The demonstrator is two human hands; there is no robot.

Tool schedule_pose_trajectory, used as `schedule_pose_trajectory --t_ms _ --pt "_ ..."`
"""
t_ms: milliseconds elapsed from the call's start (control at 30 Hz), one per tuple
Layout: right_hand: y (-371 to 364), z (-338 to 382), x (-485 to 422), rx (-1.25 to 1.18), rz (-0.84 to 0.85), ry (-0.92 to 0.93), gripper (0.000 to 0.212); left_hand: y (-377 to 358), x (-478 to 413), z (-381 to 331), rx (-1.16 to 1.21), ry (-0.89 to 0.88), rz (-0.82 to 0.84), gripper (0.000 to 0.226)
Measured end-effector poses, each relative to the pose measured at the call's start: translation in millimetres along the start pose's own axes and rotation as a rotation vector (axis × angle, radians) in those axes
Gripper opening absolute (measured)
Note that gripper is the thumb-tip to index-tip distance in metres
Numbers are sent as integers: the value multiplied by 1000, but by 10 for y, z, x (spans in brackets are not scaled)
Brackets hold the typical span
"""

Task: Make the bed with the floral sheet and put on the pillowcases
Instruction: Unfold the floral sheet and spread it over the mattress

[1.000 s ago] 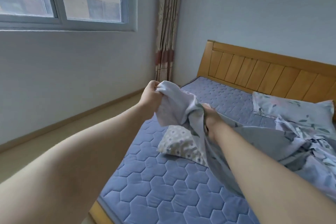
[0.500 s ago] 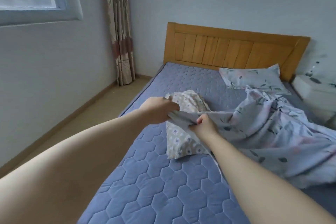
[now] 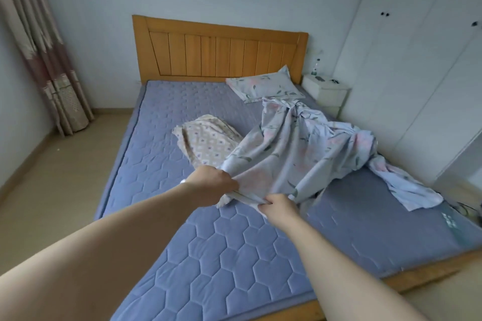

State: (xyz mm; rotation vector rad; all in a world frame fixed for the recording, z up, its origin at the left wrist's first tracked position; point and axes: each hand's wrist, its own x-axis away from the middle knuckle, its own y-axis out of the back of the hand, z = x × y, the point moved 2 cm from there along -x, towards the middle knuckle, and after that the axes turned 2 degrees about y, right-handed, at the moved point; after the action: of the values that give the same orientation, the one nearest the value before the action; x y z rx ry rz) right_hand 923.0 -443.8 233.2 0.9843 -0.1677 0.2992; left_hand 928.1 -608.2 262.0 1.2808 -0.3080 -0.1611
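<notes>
The pale blue floral sheet (image 3: 307, 148) lies crumpled across the right half of the blue quilted mattress (image 3: 234, 247). My left hand (image 3: 212, 185) and my right hand (image 3: 277, 207) both grip one edge of the sheet, close together above the middle of the bed. A bare pillow with a beige diamond pattern (image 3: 206, 143) lies just beyond my left hand, partly under the sheet. Against the wooden headboard (image 3: 219, 49), at the right, rests a pillow in a floral case (image 3: 263, 83).
A white nightstand (image 3: 326, 91) with small items stands right of the headboard, next to white wardrobe doors (image 3: 417, 60). A curtain (image 3: 44, 60) hangs at the far left. Bare floor (image 3: 60, 177) runs along the bed's left side.
The view has swung right and down, away from the window. My hands, first raised with the cloth, have come down over the mattress, drawing the sheet's edge toward the bed's foot.
</notes>
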Motion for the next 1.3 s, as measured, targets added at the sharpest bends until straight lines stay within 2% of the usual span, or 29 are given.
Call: schedule_pose_trajectory --t_ms 200,400,500,600,667,733,800,867,933,1067,1133,1233,1300 --pt "-464 244 611 -63 7 -69 41 -184 722 100 47 -41 24 45" --pt "-1344 1081 1066 -57 12 -126 40 -708 1661 827 92 -104 71 49" --pt "-1884 1428 1273 -71 13 -198 35 -995 2103 1145 101 -133 158 47" --pt "-2412 1719 1538 -111 70 -269 11 -1206 2525 1402 72 -190 281 46" --pt "-2710 1895 1706 -103 122 -309 26 -1341 2762 1519 52 -250 395 44" --pt "-2926 2040 1846 -72 190 -351 32 -1437 2938 1585 28 -319 501 40" --pt "-3076 2101 1924 -58 240 -400 26 -1499 3040 1633 41 -351 563 36" --pt "-3117 2124 1991 -43 230 -414 10 -1523 3090 1662 79 -343 532 32" --pt "-3108 2133 2019 -61 207 -428 4 -1558 3103 1714 137 -313 493 29" --pt "-3150 2267 1970 -132 216 -414 23 -1746 3076 1896 292 -266 519 47" --pt "-3178 2363 1903 -117 233 -411 31 -1853 3032 2012 338 -221 463 45" --pt "-3160 2542 1734 -158 192 -395 10 -1979 2847 2227 289 -176 342 36" --pt "-3176 2689 1520 -220 156 -418 11 -2049 2666 2443 348 -124 316 34"
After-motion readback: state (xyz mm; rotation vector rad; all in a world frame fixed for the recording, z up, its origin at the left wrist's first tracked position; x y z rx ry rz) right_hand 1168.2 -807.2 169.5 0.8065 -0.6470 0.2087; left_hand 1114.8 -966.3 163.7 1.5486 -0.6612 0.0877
